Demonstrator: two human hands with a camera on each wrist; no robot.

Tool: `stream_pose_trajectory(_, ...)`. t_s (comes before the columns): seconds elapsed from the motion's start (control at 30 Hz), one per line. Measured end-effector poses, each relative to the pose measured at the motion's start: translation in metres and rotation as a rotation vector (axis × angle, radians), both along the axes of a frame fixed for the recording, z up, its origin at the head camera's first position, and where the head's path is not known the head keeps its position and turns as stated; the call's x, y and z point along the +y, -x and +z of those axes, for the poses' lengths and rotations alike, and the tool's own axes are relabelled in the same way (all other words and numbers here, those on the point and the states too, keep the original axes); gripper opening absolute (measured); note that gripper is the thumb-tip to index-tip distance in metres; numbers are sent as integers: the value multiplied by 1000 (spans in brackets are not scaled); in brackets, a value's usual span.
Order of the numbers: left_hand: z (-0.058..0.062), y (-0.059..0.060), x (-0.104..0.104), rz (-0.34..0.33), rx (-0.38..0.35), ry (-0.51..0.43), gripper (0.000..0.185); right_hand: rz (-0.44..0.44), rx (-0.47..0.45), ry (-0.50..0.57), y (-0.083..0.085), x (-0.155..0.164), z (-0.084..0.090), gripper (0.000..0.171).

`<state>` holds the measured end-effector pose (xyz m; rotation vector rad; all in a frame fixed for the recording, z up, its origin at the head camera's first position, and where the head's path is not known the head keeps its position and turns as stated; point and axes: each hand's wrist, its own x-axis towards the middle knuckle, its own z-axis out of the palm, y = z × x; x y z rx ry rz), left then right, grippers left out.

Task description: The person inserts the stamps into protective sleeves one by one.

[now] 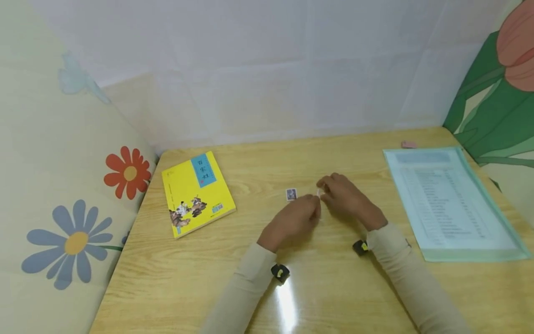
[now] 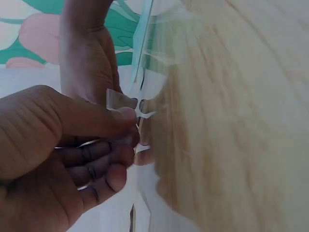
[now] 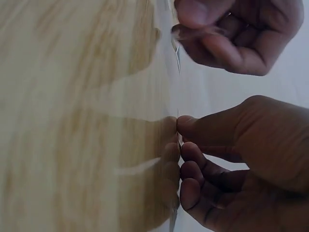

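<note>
Both hands meet over the middle of the wooden table (image 1: 217, 278). My left hand (image 1: 314, 204) pinches a small clear plastic film (image 1: 319, 192) between thumb and fingers. My right hand (image 1: 323, 191) pinches the same film from the other side. In the left wrist view the left hand (image 2: 133, 133) nips the film (image 2: 120, 100), with the right hand (image 2: 87, 63) behind it. The right wrist view shows the right hand (image 3: 179, 133) holding the film's thin edge (image 3: 176, 53) below the left hand (image 3: 193, 21). A tiny picture card (image 1: 291, 194) lies just left of the fingertips.
A yellow book (image 1: 196, 193) lies at the table's left rear. A clear green folder with a printed sheet (image 1: 448, 202) lies along the right side, with a small pink item (image 1: 409, 144) behind it. Flowered cloth panels stand at both sides.
</note>
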<state>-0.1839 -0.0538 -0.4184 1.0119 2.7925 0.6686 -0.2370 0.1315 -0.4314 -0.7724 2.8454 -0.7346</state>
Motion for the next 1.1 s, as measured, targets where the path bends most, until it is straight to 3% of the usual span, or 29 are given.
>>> stream_pose_trajectory(0.13, 0, 6, -4, -16, -84, -174, 9, -22, -37, 23, 1, -2, 0, 27)
stream_pose_trajectory(0.33, 11, 10, -5, -41, -132, -271, 21, -3, -14, 12, 3, -2, -1, 18)
stream_pose_trajectory(0.5, 14, 10, -4, -19, -194, -385, 8, 28, 12, 28, 2, -4, 1, 9)
stream_pose_trajectory(0.6, 16, 10, -6, 9, -247, -449, 10, 28, 10, 19, 0, -4, 3, 9)
stream_pose_trajectory(0.77, 18, 11, -7, 41, -252, -517, 17, -14, -28, 31, 0, -2, 3, 12)
stream_pose_trajectory(0.93, 22, 10, -7, 61, -293, -619, 18, -41, -71, 129, 4, 5, 2, 9)
stream_pose_trajectory(1.1, 41, 3, -8, 83, -352, -758, 19, -18, -55, 338, 5, 14, 16, 23)
